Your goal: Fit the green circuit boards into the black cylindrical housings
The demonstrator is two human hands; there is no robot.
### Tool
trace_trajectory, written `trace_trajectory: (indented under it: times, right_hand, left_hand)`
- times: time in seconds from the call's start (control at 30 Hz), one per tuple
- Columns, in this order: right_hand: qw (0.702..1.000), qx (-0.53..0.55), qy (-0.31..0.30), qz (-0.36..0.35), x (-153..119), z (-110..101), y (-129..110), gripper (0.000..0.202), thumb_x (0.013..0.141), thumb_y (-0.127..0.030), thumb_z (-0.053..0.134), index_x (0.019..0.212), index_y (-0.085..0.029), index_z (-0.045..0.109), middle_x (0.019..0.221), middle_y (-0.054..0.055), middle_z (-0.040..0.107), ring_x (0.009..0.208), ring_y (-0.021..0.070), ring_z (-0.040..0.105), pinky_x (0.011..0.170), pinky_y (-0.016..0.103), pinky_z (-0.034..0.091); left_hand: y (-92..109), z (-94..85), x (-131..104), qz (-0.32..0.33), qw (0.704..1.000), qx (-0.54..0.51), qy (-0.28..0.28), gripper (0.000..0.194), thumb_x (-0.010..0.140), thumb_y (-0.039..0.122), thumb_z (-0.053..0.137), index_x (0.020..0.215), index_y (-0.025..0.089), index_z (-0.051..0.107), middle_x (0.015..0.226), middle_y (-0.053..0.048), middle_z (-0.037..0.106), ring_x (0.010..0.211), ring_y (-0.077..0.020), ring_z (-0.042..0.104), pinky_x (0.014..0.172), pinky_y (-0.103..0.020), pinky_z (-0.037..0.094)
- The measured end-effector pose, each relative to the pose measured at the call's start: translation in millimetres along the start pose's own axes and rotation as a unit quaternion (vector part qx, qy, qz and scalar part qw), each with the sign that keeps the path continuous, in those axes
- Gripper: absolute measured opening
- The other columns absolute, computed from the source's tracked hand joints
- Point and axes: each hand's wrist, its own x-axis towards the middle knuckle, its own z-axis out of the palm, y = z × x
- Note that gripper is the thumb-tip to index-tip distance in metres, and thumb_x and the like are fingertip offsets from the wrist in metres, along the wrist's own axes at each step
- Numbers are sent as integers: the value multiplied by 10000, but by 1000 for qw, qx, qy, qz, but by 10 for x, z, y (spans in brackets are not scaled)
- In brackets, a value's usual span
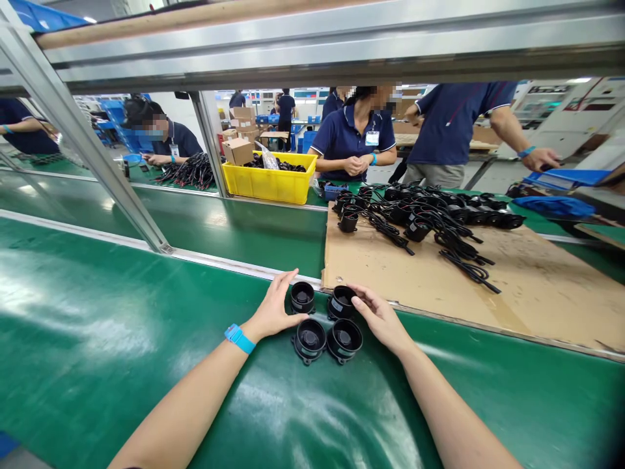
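Several black round cup-shaped housings with side lugs stand in a tight group on the green work surface. My left hand [276,307] is open, thumb and fingers spread around the left side of the far-left housing [303,298]. My right hand [383,319] has its thumb and fingertips on the right edge of the far-right housing [341,303], which carries a pale label. Closer to me sit the near-left housing [310,339] and the near-right housing [344,339], with no hand on them. The fingertips of my right hand are partly hidden behind the rim.
A cardboard sheet [547,286] holds many black units with coiled cables [449,221]. Beyond are a yellow bin [268,184], a cable pile [188,172] and co-workers, one seated person [359,140] facing me. A metal post [105,143] and overhead beam [312,45] frame the bench.
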Motion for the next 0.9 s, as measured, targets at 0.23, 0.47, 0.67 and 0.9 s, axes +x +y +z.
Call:
trace_trajectory:
  times: [0.23, 0.47, 0.67, 0.9]
  right_hand:
    - [1000, 15, -5, -2, 9, 22, 30, 557, 956, -621, 614, 1370, -250, 602, 1418, 101, 648, 1314, 274, 601, 1141, 471, 474]
    - [1000, 21, -17, 0, -17, 27, 16, 590, 959, -673, 574, 1380, -261, 600, 1434, 102, 634, 1314, 280, 599, 1166, 500, 441]
    - [1000, 3, -3, -7, -102, 12, 8, 605, 963, -675, 544, 1394, -250, 565, 1360, 130, 674, 1246, 279, 642, 1076, 494, 511]
    - [997, -73, -19, -25, -40, 137, -49, 685, 811, -451, 790, 1402, -223, 531, 1339, 144, 675, 1225, 330, 630, 1040, 549, 477]
  left_hand:
    - [-53, 38, 18, 0, 999, -32, -41, 853, 807, 424, 834, 1536, 242, 429, 1582, -108, 497, 1480, -315, 451, 1263, -496, 340]
    - [-29, 20, -11, -29, 994, -76, -67, 847, 917, 677, 612, 1598, 261, 329, 1501, -102, 592, 1399, -307, 553, 1201, -478, 420]
    - [101, -71, -287, -40, 992, -83, -85, 1357, 720, 993, 414, 1639, 149, -121, 1705, -232, 172, 1585, -384, 196, 1280, -600, 209]
    - [140, 190, -644, -74, 978, 159, -113, 1512, 671, 658, 836, 1599, 143, -241, 1699, -278, 36, 1596, -393, 68, 1272, -670, 24]
